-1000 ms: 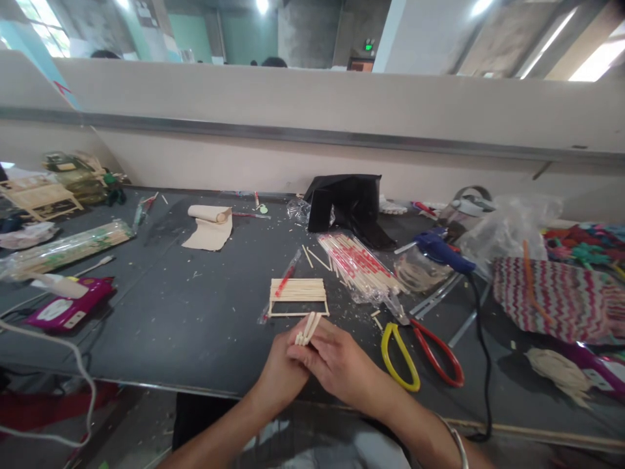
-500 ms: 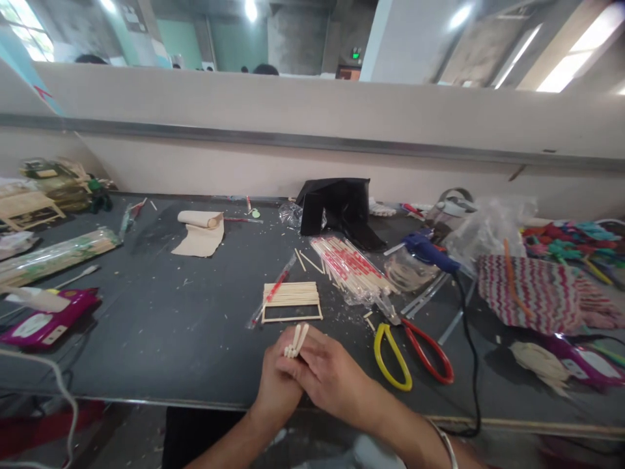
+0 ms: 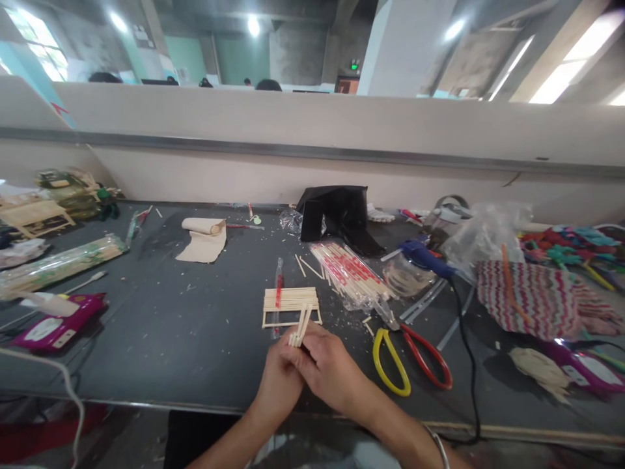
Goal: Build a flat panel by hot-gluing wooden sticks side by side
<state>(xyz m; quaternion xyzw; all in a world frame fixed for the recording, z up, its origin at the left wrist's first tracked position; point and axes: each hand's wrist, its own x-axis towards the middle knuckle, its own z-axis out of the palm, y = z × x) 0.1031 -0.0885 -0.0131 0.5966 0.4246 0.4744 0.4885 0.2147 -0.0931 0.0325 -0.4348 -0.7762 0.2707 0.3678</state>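
Close to the table's front edge, my left hand [image 3: 279, 381] and my right hand [image 3: 332, 368] are pressed together around a small bunch of pale wooden sticks [image 3: 301, 329]. Both hands are closed. The stick ends poke up between my thumbs and fingers, two of them higher than the others; their lower parts are hidden. Just beyond my fingers lies a small rectangular wooden stick frame [image 3: 297, 298], its far part covered with sticks laid side by side. A narrow clear plastic sleeve with red print [image 3: 278, 291] lies across that frame.
Pliers with yellow and red handles [image 3: 390, 365] lie right of my hands. Behind are a stick pack with red print [image 3: 349, 273], a blue glue gun [image 3: 427, 256] with a black cord, and a black folded object [image 3: 336, 215]. A cloth roll [image 3: 204, 238] and purple packet [image 3: 61, 320] lie left.
The sticks stand out higher from my hands. The plastic sleeve, slanted before, now lies nearly straight away from me across the frame. My view has tilted up slightly.
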